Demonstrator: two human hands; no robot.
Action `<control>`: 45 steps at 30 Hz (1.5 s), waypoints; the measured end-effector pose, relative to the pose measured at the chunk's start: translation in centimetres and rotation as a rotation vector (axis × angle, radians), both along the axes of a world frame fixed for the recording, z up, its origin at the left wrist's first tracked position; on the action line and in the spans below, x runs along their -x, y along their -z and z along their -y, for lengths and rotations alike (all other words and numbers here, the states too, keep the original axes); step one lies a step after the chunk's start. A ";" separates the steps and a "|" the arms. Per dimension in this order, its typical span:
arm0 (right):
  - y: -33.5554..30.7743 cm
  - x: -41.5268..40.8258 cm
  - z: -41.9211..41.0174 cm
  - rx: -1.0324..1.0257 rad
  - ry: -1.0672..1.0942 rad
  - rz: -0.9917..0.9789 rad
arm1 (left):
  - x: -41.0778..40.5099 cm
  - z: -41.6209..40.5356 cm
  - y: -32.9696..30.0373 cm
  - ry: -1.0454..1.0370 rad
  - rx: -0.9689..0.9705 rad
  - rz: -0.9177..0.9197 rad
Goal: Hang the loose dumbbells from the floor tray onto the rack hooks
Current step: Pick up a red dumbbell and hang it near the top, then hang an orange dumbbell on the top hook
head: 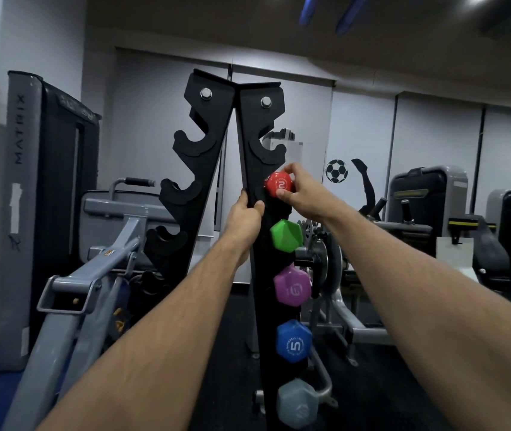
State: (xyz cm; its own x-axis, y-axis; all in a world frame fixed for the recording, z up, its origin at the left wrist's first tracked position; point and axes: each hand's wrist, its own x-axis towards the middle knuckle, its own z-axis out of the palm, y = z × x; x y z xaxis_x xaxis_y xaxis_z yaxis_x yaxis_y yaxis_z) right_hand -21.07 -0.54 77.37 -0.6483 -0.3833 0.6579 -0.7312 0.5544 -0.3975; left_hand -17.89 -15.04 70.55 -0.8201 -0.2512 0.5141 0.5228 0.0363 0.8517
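Right hand [302, 194] grasps the end head of the small red hex dumbbell marked 2 [279, 184], centre frame, at the second hook of the tall black steel rack [259, 275]. Its long axis runs away from the camera, handle hidden behind the upright; seating unclear. Left hand [245, 220] grips the upright's edge just left; the right hand is nearer

Right hand [302, 194] gripping red dumbbell [279, 184], left hand [245, 220] holding rack [249, 150]
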 end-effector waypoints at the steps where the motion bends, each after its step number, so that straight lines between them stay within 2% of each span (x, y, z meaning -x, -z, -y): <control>1: 0.1 -0.2 0.0 0.023 0.010 -0.020 | 0.0 -0.1 0.0 -0.004 0.001 -0.010; 6: 1.5 -1.2 0.6 0.188 0.062 -0.122 | 0.5 -0.2 0.1 -0.057 0.032 -0.019; 16: 1.5 -2.2 0.9 0.151 0.074 -0.072 | 0.1 0.1 0.3 -0.093 0.032 -0.048; 21: 4.7 -3.7 0.8 0.280 0.100 -0.321 | -1.4 0.1 1.8 -0.189 -0.023 -0.101; 24: 9.2 -6.0 0.4 0.296 0.113 -0.465 | -3.1 -0.1 4.6 -0.202 -0.044 -0.111; 26: 13.5 -7.7 0.0 0.344 0.091 -0.482 | -4.4 -0.2 7.7 -0.214 -0.081 -0.112; 31: 28.3 -11.9 -0.4 0.521 0.046 -0.275 | -7.9 -0.2 21.5 -0.290 -0.119 -0.001; 34: 38.7 -14.0 -0.5 0.556 0.074 -0.059 | -10.2 -0.2 32.3 -0.264 -0.080 0.212; 39: 53.6 -15.7 -1.0 0.387 0.141 0.358 | -14.1 -1.1 48.3 -0.219 0.076 0.568; 45: 66.5 -17.5 -1.8 0.189 0.288 0.729 | -17.2 -2.4 60.7 -0.201 0.083 0.886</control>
